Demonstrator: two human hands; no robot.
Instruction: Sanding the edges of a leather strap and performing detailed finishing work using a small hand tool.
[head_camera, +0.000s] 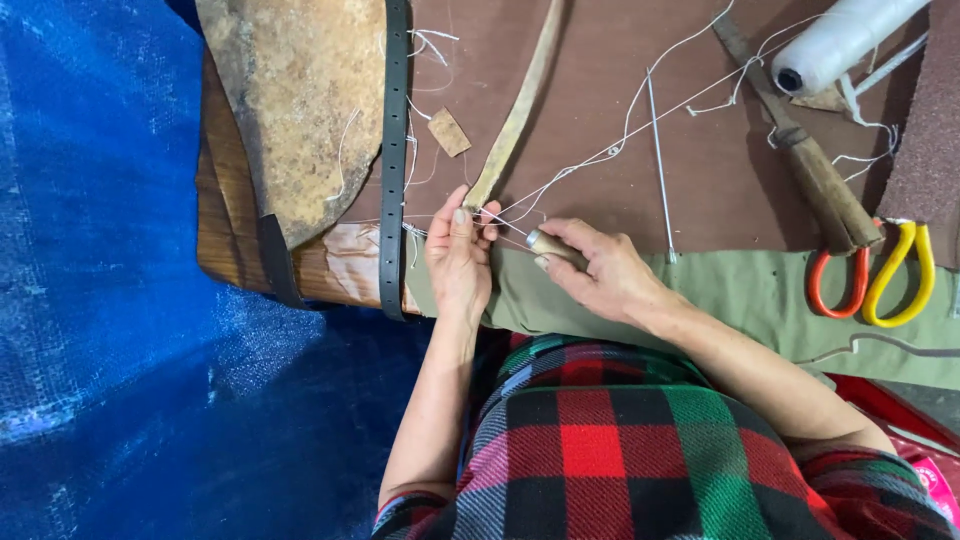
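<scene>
The tan leather strap lies slanted across the brown counter, its near end pinched between the thumb and fingers of the left hand, which is closed tight on it at the counter's front edge. White thread runs from that pinched end away toward the far right, in loose loops. The right hand sits just beside the left, its fingers wrapped around a small wooden-handled tool with a metal collar; the tip points at the strap end, and I cannot make out the point itself.

Left of the strap, a dark belt with a row of punched holes lies straight along the counter and hangs over the edge. Beyond it rests a large, mottled piece of raw hide on a wooden board. A small tan scrap lies between belt and strap.

To the right, a long thin needle lies on the counter. Further right are a worn wooden-handled tool, a spool of white thread and scissors with one orange and one yellow loop resting on an olive cloth. A blue tarp covers the floor to the left. The person wears a red, green and black plaid garment.
</scene>
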